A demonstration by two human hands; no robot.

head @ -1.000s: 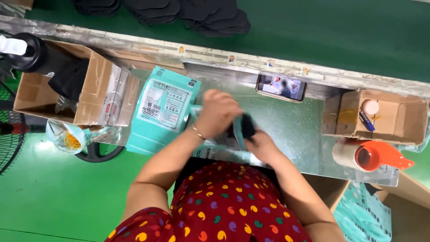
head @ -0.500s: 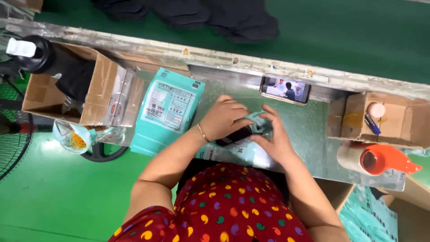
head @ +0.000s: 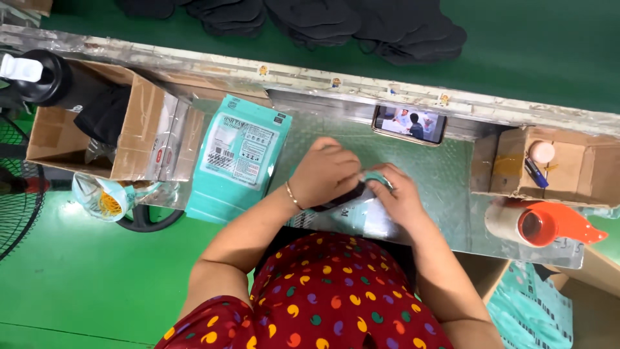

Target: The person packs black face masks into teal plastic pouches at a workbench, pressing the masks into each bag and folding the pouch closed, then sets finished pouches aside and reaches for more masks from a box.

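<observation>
My left hand (head: 325, 173) and my right hand (head: 398, 194) meet over a teal and clear plastic pouch (head: 361, 216) lying on the metal worktop (head: 452, 181). A dark item (head: 342, 197) sits between the hands at the pouch's mouth, partly hidden by my fingers. Both hands grip the pouch and the dark item together. A stack of teal printed pouches (head: 240, 155) lies just left of my left hand.
An open cardboard box (head: 123, 139) with dark items stands at the left, with a black bottle (head: 45, 77) beside it. A phone (head: 409, 125) leans at the back. A small cardboard box (head: 568, 168) and an orange tape dispenser (head: 546, 223) sit at right. Dark items (head: 361, 22) pile beyond the bench.
My hands have stayed over the pouch and drawn closer together. The dark item now sits lower, at the pouch's mouth. The view has shifted slightly.
</observation>
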